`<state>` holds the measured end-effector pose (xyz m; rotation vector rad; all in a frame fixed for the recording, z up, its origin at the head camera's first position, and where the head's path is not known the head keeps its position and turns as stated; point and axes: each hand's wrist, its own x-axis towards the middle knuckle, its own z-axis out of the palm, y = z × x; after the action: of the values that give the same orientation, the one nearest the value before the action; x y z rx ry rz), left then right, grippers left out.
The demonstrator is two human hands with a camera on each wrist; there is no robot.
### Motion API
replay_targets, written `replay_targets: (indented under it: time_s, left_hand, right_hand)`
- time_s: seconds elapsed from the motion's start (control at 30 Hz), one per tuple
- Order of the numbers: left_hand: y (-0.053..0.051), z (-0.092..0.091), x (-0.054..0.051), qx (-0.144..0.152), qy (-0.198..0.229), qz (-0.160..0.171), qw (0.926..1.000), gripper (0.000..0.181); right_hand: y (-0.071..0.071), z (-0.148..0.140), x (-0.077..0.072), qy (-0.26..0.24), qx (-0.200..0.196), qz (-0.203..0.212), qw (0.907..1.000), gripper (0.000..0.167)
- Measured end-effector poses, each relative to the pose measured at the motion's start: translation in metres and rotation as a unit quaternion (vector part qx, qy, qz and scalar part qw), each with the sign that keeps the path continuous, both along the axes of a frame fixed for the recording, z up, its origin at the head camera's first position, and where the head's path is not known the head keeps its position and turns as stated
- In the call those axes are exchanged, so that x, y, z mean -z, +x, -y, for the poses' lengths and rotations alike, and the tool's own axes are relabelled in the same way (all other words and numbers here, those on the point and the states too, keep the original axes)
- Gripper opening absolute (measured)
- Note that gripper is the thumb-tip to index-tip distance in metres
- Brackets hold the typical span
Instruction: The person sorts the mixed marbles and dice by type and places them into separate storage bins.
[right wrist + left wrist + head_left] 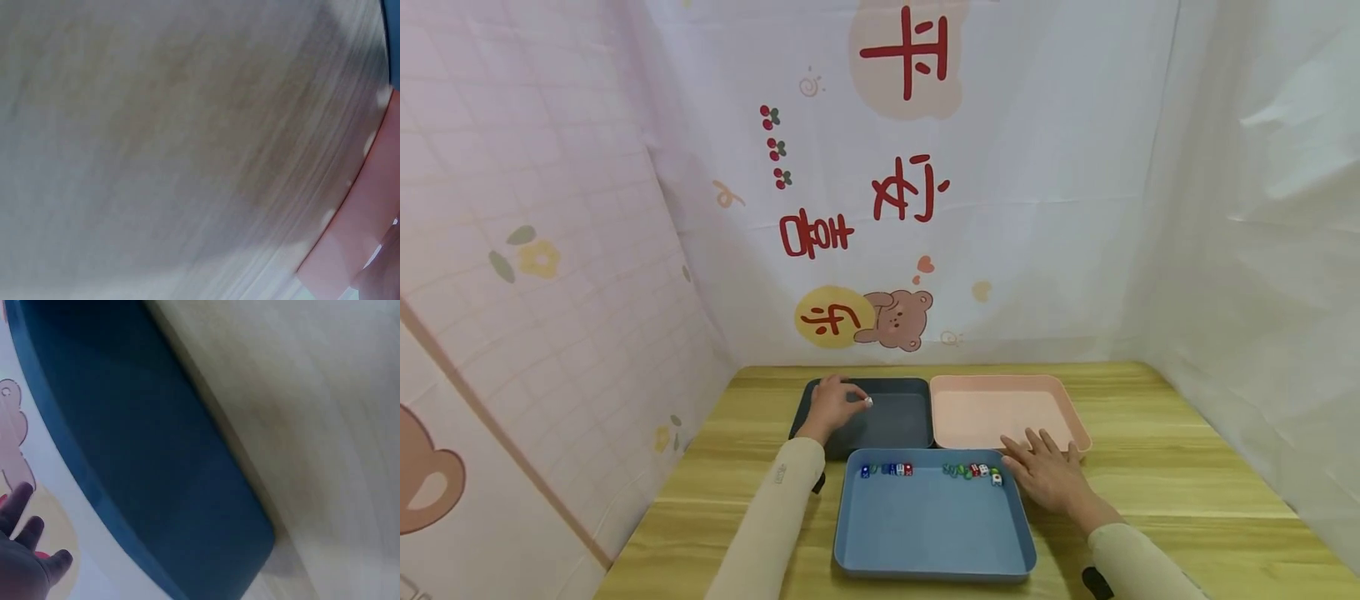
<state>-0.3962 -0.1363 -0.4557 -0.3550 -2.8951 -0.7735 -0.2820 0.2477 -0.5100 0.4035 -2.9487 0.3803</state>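
Note:
Between thumb and fingers, my left hand [833, 407] pinches a small white die [868, 402] above the dark blue tray [895, 427]. In the left wrist view that tray fills the middle, with part of the hand at the lower left and the die out of sight. My right hand [1048, 477] has its fingers spread at the near edge of the pink tray [1000, 410], beside the right corner of the lighter blue tray [932, 533]. Along the far side of that lighter tray lie two groups of dice, a left group [891, 470] and a right group [976, 471], in blue, white, red and green.
All three trays stand on a wood-grain table [1180, 492]. The dark and pink ones sit side by side behind the lighter blue one. A printed white cloth [1037, 275] hangs behind the table, with more cloth on both sides.

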Motion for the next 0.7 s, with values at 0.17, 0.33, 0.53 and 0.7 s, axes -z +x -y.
replay_targets:
  time_s: [0.17, 0.33, 0.53, 0.7]
  left_hand:
    - [-0.005, -0.003, 0.01, -0.034, -0.011, -0.004, 0.9994, 0.015]
    - [-0.01, -0.004, 0.016, -0.052, -0.02, -0.008, 0.9984, 0.015]
    - [-0.011, -0.005, 0.021, -0.051, -0.017, 0.002, 0.9986, 0.017]
    - [-0.013, -0.005, 0.022, -0.048, -0.021, 0.005, 0.9986, 0.032]
  right_hand:
    - [0.0, 0.0, 0.002, -0.002, -0.001, -0.002, 1.0, 0.054]
    - [-0.001, -0.001, 0.003, -0.006, -0.001, -0.011, 0.9999, 0.054]
    - [-0.002, -0.001, 0.005, -0.013, -0.005, -0.022, 0.9997, 0.053]
    - [-0.002, 0.0, 0.005, -0.013, -0.002, -0.015, 0.9998, 0.055]
